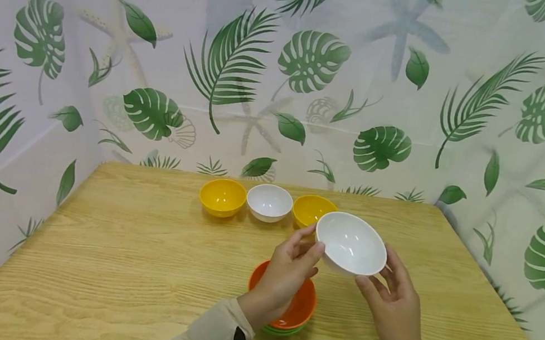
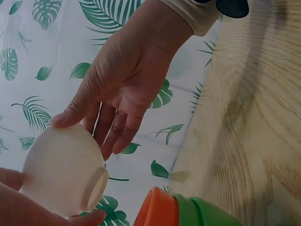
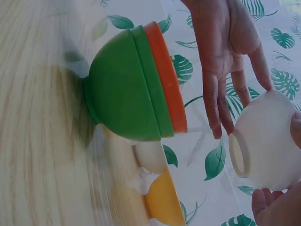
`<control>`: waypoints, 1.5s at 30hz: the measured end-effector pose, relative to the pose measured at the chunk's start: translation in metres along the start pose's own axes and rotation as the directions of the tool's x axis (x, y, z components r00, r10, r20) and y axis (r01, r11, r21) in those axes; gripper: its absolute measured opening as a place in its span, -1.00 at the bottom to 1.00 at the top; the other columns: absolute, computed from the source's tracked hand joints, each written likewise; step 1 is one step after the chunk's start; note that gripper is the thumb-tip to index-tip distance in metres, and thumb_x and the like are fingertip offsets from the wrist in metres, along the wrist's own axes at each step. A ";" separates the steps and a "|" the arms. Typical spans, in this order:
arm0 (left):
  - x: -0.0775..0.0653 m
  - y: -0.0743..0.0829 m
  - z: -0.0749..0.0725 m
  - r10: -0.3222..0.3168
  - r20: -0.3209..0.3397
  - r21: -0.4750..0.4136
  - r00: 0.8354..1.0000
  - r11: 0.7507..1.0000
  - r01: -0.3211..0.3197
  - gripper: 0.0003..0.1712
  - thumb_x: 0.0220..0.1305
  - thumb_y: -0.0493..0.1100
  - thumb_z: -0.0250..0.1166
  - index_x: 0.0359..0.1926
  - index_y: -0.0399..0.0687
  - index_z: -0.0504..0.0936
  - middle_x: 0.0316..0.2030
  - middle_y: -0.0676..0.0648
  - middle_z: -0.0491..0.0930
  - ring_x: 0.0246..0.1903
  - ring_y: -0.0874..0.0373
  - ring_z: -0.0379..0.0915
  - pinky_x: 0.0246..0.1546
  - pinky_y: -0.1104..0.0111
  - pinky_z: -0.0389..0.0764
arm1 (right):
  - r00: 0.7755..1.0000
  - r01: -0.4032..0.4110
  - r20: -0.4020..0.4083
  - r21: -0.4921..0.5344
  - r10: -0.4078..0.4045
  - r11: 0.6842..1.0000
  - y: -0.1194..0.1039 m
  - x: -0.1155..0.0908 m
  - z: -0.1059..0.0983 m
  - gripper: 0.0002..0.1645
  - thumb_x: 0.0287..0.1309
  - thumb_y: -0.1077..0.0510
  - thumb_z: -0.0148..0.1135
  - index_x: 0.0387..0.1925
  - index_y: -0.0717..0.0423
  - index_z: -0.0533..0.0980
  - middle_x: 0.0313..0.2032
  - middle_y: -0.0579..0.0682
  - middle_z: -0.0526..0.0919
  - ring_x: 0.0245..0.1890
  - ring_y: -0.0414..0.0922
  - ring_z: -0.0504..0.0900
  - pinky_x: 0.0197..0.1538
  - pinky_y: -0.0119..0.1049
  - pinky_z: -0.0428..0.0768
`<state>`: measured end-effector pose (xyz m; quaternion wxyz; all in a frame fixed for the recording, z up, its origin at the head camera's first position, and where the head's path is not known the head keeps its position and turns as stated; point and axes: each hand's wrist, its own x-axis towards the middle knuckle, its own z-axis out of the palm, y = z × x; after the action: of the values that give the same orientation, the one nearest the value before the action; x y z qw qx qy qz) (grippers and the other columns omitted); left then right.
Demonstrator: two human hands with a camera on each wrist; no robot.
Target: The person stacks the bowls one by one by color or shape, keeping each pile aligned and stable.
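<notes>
Both hands hold a white bowl (image 1: 351, 244) in the air above the table, its inside tilted toward the head camera. My left hand (image 1: 287, 273) pinches the rim on the left, thumb on the near side. On the right, my right hand (image 1: 394, 307) grips the bowl, thumb at its lower edge and fingers along its side. The bowl's outer wall and foot ring face the camera in the left wrist view. Below the left hand stands a stack with an orange bowl (image 1: 304, 308) on top and green bowls (image 3: 123, 87) under it. The left forearm partly hides this stack.
Toward the back of the wooden table (image 1: 130, 266) stand a yellow bowl (image 1: 222, 198), a second white bowl (image 1: 269, 203) and another yellow bowl (image 1: 313, 209) in a row. The held bowl overlaps the right yellow one in the head view. A leaf-patterned cloth (image 1: 234, 154) surrounds the table.
</notes>
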<state>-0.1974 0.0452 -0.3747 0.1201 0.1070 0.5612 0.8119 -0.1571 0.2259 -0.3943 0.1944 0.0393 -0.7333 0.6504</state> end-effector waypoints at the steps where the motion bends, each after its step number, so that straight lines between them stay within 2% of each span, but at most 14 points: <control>1: -0.001 0.000 0.000 0.015 -0.002 0.015 1.000 1.000 -0.015 -0.46 0.39 -0.08 0.16 0.35 0.01 0.32 0.18 -0.14 0.42 0.16 0.00 0.37 0.17 0.10 0.45 | 1.000 0.001 0.005 0.023 -0.001 1.000 -0.001 0.000 0.000 -0.17 0.16 0.41 0.23 0.41 0.23 0.10 0.22 -0.08 0.32 0.12 -0.34 0.43 0.04 -0.56 0.51; 7: -0.006 0.005 -0.002 0.102 -0.018 0.047 0.995 0.994 -0.102 -0.45 0.31 -0.18 0.26 0.28 -0.15 0.34 0.25 -0.13 0.37 0.32 -0.07 0.21 0.21 0.17 0.42 | 0.998 -0.001 0.069 0.066 -0.004 0.998 -0.006 -0.001 0.001 -0.24 0.22 0.39 0.19 0.39 0.24 0.11 0.29 0.01 0.28 0.19 -0.34 0.38 0.11 -0.54 0.48; 12: -0.012 0.012 -0.003 0.134 0.005 0.017 0.991 0.991 -0.134 -0.40 0.26 -0.23 0.29 0.27 -0.22 0.29 0.25 -0.16 0.32 0.29 -0.06 0.27 0.14 0.21 0.49 | 0.993 0.015 0.114 0.118 -0.028 0.993 -0.010 -0.002 0.002 -0.20 0.20 0.45 0.16 0.41 0.26 0.06 0.33 0.02 0.22 0.23 -0.35 0.34 0.13 -0.54 0.46; 16: -0.012 0.013 -0.011 0.161 0.025 0.108 0.987 0.981 -0.163 -0.27 0.22 -0.17 0.34 0.35 -0.19 0.24 0.23 -0.14 0.31 0.23 -0.02 0.32 0.13 0.23 0.51 | 0.990 0.001 0.139 0.141 -0.021 0.990 -0.012 -0.002 0.005 -0.19 0.21 0.46 0.15 0.42 0.27 0.05 0.32 -0.03 0.21 0.19 -0.36 0.39 0.10 -0.53 0.49; 19: -0.011 0.015 -0.019 0.169 0.076 0.177 0.983 0.967 -0.180 -0.22 0.22 -0.14 0.35 0.39 -0.11 0.23 0.25 -0.10 0.32 0.18 0.00 0.35 0.13 0.22 0.51 | 0.987 -0.025 0.162 0.153 0.000 0.988 -0.013 -0.003 0.005 -0.19 0.22 0.45 0.14 0.42 0.26 0.04 0.32 -0.02 0.18 0.15 -0.36 0.45 0.06 -0.50 0.52; 23: -0.011 0.017 -0.029 0.189 0.157 0.249 0.969 0.942 -0.224 -0.27 0.23 -0.12 0.34 0.39 -0.02 0.28 0.28 -0.02 0.33 0.16 0.02 0.34 0.15 0.16 0.48 | 0.984 -0.050 0.174 0.168 0.020 0.984 -0.016 -0.004 0.006 -0.17 0.21 0.45 0.15 0.43 0.27 0.02 0.32 0.01 0.17 0.12 -0.37 0.49 0.04 -0.50 0.54; 29: -0.015 0.022 -0.039 0.218 0.192 0.314 0.957 0.910 -0.270 -0.28 0.22 -0.10 0.35 0.37 -0.03 0.30 0.31 0.00 0.34 0.26 0.03 0.28 0.23 0.10 0.40 | 0.976 -0.077 0.212 0.170 0.040 0.982 -0.020 -0.004 0.009 -0.16 0.18 0.44 0.19 0.43 0.26 0.06 0.30 0.03 0.20 0.10 -0.34 0.53 0.01 -0.43 0.57; 32: -0.017 0.024 -0.045 0.228 0.199 0.314 0.953 0.906 -0.283 -0.26 0.17 -0.13 0.39 0.33 -0.09 0.32 0.32 -0.03 0.33 0.29 0.02 0.28 0.24 0.13 0.40 | 0.970 -0.082 0.238 0.128 0.049 0.988 -0.021 -0.005 0.010 -0.16 0.16 0.43 0.22 0.41 0.26 0.07 0.31 0.10 0.19 0.09 -0.34 0.53 0.01 -0.42 0.57; 36: -0.021 0.025 -0.056 0.208 0.206 0.300 0.956 0.917 -0.264 -0.24 0.11 -0.16 0.43 0.30 -0.16 0.31 0.31 -0.12 0.34 0.27 -0.03 0.32 0.23 0.22 0.41 | 0.961 -0.060 0.269 0.003 0.057 0.998 -0.021 -0.006 0.013 -0.12 0.13 0.37 0.29 0.41 0.27 0.08 0.31 0.20 0.21 0.04 -0.37 0.52 -0.03 -0.47 0.59; 41: -0.024 0.025 -0.069 0.159 0.244 0.305 0.957 0.924 -0.232 -0.15 0.10 -0.18 0.43 0.36 -0.14 0.22 0.33 -0.16 0.28 0.26 -0.07 0.33 0.20 0.26 0.44 | 0.954 0.053 0.298 -0.120 -0.015 0.991 -0.018 -0.006 0.019 -0.09 0.04 0.35 0.37 0.39 0.30 0.14 0.27 0.19 0.31 0.06 -0.40 0.42 0.02 -0.57 0.52; 45: -0.025 0.025 -0.077 0.139 0.281 0.370 0.950 0.897 -0.241 -0.08 0.09 -0.18 0.44 0.42 -0.07 0.18 0.35 -0.11 0.24 0.24 -0.07 0.33 0.20 0.21 0.45 | 0.940 0.136 0.331 -0.161 -0.077 0.978 -0.016 -0.005 0.020 -0.13 -0.02 0.35 0.42 0.34 0.23 0.26 0.22 0.12 0.37 0.08 -0.39 0.39 0.05 -0.56 0.49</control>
<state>-0.1990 -0.0398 -0.3788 0.0843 0.2844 0.6825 0.6679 -0.1526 0.2030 -0.3826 0.1094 0.1672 -0.8080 0.5542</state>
